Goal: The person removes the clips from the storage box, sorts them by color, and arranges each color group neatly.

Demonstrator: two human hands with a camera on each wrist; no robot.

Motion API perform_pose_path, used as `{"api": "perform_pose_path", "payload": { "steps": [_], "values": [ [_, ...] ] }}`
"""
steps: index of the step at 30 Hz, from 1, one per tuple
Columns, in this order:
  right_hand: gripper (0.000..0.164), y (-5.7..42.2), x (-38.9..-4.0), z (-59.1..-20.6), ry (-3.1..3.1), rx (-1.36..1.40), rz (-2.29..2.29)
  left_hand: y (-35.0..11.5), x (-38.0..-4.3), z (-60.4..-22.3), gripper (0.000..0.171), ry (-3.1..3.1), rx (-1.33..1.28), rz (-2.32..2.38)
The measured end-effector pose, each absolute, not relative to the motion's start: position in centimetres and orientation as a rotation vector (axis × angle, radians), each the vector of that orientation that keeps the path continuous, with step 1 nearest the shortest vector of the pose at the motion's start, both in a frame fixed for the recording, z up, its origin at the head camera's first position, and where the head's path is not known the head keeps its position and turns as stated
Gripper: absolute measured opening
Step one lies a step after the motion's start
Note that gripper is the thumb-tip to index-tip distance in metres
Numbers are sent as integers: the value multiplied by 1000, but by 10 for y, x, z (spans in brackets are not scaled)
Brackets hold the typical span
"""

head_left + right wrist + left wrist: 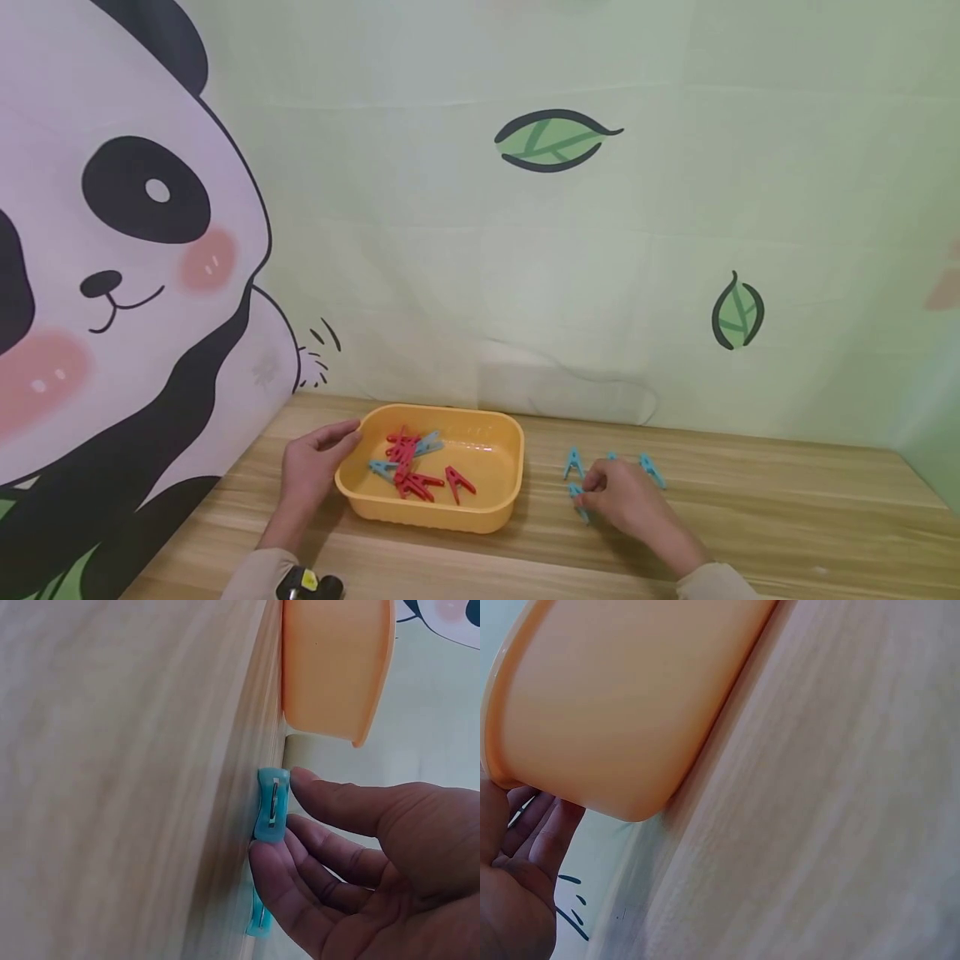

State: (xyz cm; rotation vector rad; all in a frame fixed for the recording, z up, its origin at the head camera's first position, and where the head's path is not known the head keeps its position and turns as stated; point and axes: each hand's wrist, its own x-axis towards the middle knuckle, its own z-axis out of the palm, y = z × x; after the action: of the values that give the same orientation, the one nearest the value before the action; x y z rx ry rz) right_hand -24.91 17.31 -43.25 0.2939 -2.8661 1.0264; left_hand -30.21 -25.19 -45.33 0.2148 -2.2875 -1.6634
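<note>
A yellow plastic basin (435,514) stands on the wooden table, with several red clothespins (459,483) and a few light blue ones (382,469) inside it. My left hand (318,462) holds the basin's left end; in the left wrist view its thumb is at the rim and its fingers (551,836) lie against the outer wall. To the right of the basin, my right hand (626,496) pinches a blue clothespin (274,804) between thumb and fingertips, close to the tabletop. More blue clothespins (573,462) (652,471) lie about this hand, one partly hidden behind it.
The wooden table (810,517) runs back to a pale green cloth backdrop (450,250) printed with leaves. A large panda picture (150,292) covers the left side. A dark wrist device (309,583) sits at the left sleeve.
</note>
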Motion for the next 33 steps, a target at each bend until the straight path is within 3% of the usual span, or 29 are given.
{"api": "perform_pose_path", "payload": {
  "steps": [33],
  "values": [
    [16,167,-250,-434,-2865,132,1231,-252,-302,-453,36,-2292,212,-1681]
  ]
}}
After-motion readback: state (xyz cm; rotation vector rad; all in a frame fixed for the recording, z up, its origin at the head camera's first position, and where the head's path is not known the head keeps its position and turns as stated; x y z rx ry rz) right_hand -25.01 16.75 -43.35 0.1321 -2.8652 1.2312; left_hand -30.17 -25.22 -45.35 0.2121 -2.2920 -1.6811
